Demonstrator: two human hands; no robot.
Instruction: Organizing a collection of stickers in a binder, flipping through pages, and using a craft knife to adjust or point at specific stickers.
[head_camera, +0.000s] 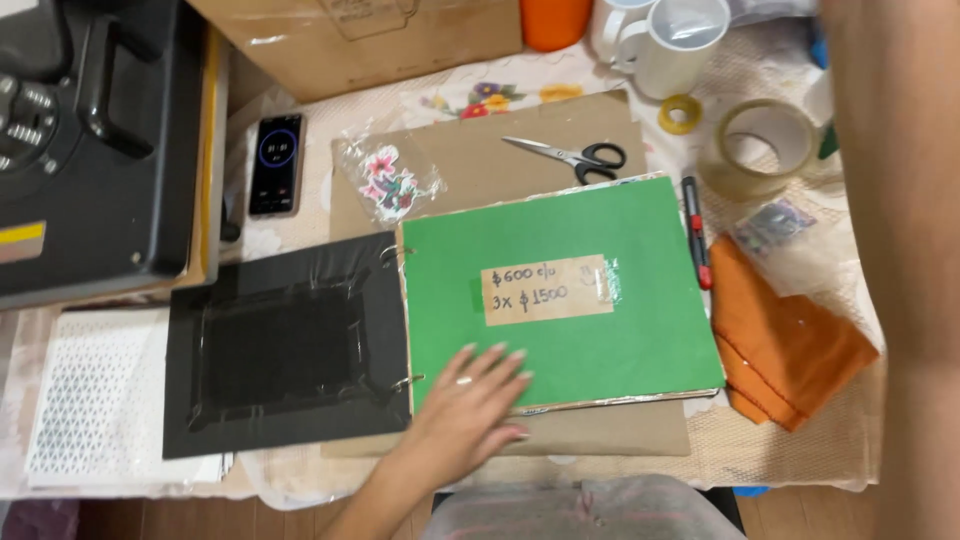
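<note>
One hand, the left hand (470, 405), lay flat with fingers spread on the green cardboard binder page (560, 290), beside the opened black cover (285, 345); the right forearm (895, 250) showed no hand.

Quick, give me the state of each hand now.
Left hand: open, flat on the green cardboard page of the ring binder.
Right hand: only a blurred forearm shows; not in view.

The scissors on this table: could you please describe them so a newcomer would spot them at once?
Start at the big green page under the left hand. Just above it lies brown cardboard, and the scissors rest there, closed. Black handles and silver blades distinguish them from the red-and-black pen nearby.
</note>
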